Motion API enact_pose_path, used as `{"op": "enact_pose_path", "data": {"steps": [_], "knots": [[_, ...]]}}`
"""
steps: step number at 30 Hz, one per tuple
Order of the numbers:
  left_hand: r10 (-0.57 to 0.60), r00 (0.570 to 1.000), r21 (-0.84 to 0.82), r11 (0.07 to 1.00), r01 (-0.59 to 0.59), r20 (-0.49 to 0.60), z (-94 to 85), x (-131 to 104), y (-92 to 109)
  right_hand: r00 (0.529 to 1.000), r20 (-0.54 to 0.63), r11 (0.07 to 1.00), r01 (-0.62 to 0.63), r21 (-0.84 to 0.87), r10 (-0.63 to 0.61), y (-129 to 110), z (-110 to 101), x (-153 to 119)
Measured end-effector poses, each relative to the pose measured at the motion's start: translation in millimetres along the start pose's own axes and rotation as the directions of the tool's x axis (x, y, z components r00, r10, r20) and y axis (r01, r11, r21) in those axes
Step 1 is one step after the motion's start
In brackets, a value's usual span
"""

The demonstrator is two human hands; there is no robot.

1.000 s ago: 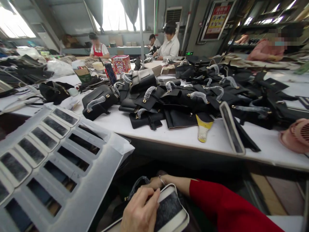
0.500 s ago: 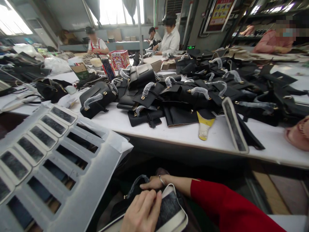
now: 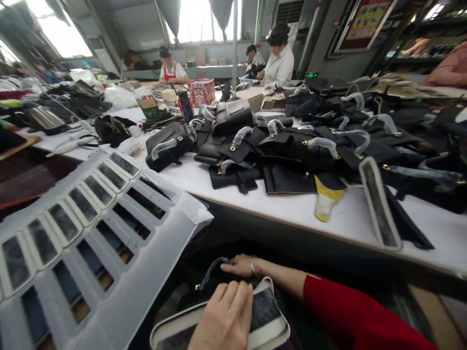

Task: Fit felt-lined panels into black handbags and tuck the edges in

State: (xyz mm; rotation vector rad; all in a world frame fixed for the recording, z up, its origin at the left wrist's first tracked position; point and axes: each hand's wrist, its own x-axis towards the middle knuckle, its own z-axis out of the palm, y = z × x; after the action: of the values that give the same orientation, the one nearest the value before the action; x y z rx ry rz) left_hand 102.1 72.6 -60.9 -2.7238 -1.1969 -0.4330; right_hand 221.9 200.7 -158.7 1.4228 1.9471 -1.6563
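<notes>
At the bottom centre a black bag [image 3: 193,300] with a plastic-wrapped handle lies in front of me, together with dark pieces edged in white [image 3: 265,307]. My left hand [image 3: 226,316] comes up from below, its fingers together and bent over the white-edged piece. Beyond it my right hand [image 3: 241,266], with a bracelet and a red sleeve, grips the far side of the black bag beside the handle. Some of its fingers are hidden behind the bag.
On the left a pale rack [image 3: 153,248] with slots carries several white-edged dark pieces [image 3: 60,222]. Black bags [image 3: 233,116] are heaped on the white table [image 3: 255,206], near a yellow-and-white piece [image 3: 327,198] and a leaning white-edged strip [image 3: 380,204]. People work behind.
The view has turned left, so the table and rack appear farther right. Both hands stay on the pieces, and more of the white-edged piece shows beside my left hand.
</notes>
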Motion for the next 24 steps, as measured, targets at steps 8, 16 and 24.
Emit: {"op": "enact_pose_path", "data": {"steps": [8,16,24], "knots": [[-0.099,0.960,-0.138,0.981,0.139,0.262,-25.6,6,5,0.985,-0.130,0.992,0.121,0.046,-0.115,-82,-24,-42],[-0.193,0.964,-0.399,0.881,0.253,0.185,-54.0,-6,7,0.987,-0.101,0.940,0.086,-0.331,-0.126,-93,8,-62],[-0.829,0.424,-0.747,0.013,0.665,0.363,-60.7,-95,-53,0.917,0.003,0.673,0.295,-0.678,-0.398,-86,13,-66]]}}
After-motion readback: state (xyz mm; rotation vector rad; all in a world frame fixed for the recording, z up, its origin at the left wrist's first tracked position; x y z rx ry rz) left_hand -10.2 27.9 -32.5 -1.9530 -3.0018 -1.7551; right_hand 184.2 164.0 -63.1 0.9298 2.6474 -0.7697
